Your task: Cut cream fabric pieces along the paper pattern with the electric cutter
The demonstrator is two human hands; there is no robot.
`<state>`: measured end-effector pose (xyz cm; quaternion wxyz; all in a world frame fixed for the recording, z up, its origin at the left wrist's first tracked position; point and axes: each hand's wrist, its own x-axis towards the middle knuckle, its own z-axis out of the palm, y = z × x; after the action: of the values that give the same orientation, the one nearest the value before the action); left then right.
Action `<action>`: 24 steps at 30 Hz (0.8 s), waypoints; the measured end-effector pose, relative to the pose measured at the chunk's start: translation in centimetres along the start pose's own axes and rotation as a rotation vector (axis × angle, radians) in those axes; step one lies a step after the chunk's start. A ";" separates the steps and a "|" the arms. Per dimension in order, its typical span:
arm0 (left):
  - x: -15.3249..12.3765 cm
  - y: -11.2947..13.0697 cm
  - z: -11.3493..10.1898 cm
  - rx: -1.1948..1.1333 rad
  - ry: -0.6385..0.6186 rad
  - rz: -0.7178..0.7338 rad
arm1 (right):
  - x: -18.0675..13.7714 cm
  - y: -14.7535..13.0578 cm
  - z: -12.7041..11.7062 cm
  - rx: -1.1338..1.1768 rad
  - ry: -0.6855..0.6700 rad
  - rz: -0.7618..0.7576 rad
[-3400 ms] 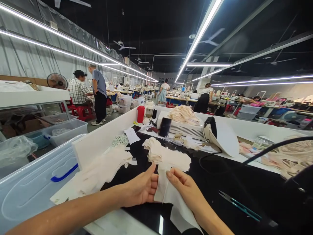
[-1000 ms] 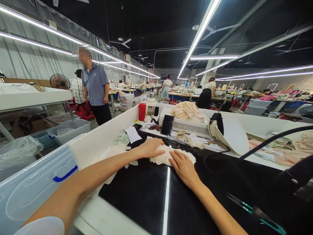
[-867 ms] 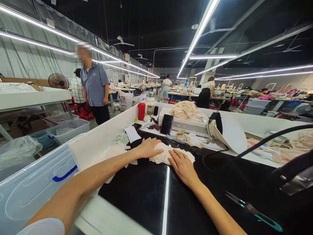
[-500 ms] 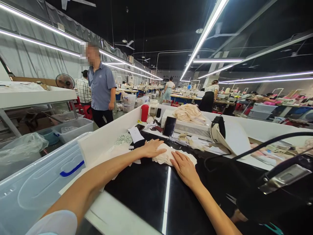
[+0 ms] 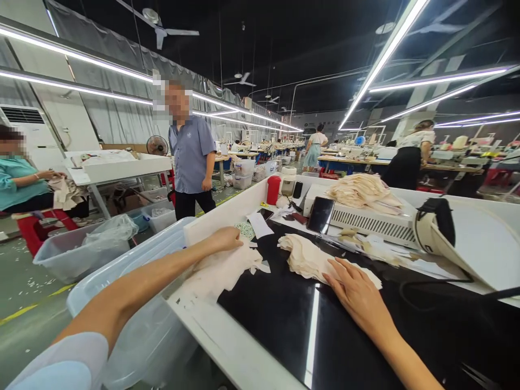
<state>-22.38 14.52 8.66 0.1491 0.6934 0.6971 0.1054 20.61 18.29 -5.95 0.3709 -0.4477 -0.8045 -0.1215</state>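
Cold white light from overhead tubes (image 5: 383,64); ceiling (image 5: 276,32) near black. Glare streak (image 5: 312,336) down glossy black tabletop (image 5: 272,314) toward near edge. Pale cloth stack (image 5: 304,254) bright. Toward near right corner, gloom. Wide-angle stretch at margins; two heads (image 5: 177,102) pixelated.

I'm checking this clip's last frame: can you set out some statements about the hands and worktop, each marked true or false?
1. The right hand rests on the stack of cream fabric pieces. True.
2. The left hand lies on that same stack. False: the left hand is at the pale fabric pile on the left.
3. The propped phone stands in front of the white slotted machine. True.
4. The red container lies on its side. False: the red container stands upright.
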 end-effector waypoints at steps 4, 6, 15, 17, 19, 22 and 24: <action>-0.9 -1.4 1.6 0.014 0.017 -0.069 | -0.2 0.5 -0.3 -0.008 -0.005 -0.011; -0.9 -1.5 2.0 0.010 0.030 -0.077 | -0.4 0.6 -0.5 -0.006 -0.009 -0.014; -1.1 -1.2 1.9 0.004 0.106 -0.014 | -0.1 0.8 -1.8 0.074 -0.038 -0.024; -1.1 -1.3 1.5 -0.003 0.118 0.009 | 0.1 0.6 -2.1 0.108 -0.043 -0.026; -1.1 -1.4 1.0 -0.012 0.124 0.029 | 0.2 0.2 -2.5 0.145 -0.042 -0.024; -1.1 -1.6 0.5 -0.021 0.123 0.037 | -0.2 -0.9 -3.1 0.198 -0.027 -0.010; -1.0 -1.8 0.6 -0.023 0.117 0.025 | -0.6 -2.0 -3.6 0.230 -0.024 -0.001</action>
<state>-23.88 13.43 7.53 0.1145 0.6931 0.6945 0.1556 20.91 14.86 -3.66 0.4100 -0.4030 -0.8179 -0.0231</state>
